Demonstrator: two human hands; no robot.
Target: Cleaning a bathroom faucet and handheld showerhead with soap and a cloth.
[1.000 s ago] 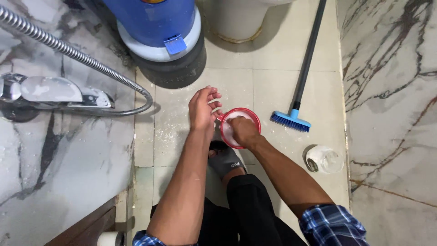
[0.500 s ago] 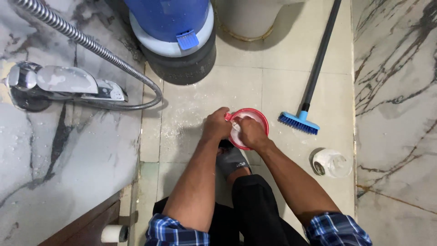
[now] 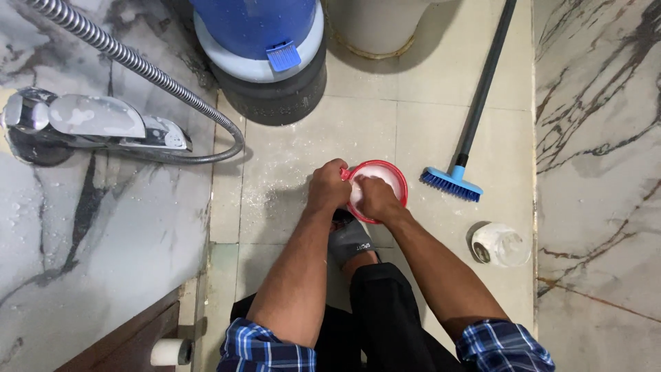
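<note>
A small red mug [image 3: 392, 173] with white powder or foam inside rests on the tiled floor in front of my foot. My left hand [image 3: 328, 186] is closed on its handle at the left rim. My right hand [image 3: 375, 198] reaches into the mug with fingers curled; what it holds inside is hidden. White powder is scattered on the floor tiles [image 3: 275, 186] left of the mug.
A blue scrub brush [image 3: 452, 182] on a long dark handle lies right of the mug. A clear jar [image 3: 499, 244] lies on its side further right. A blue bucket [image 3: 258, 34] stands ahead, a chrome tap [image 3: 89, 124] and hose project from the left marble wall.
My left hand, open above the mug a second ago, has closed on the mug's handle. My right hand stays inside the mug. The view shifted slightly.
</note>
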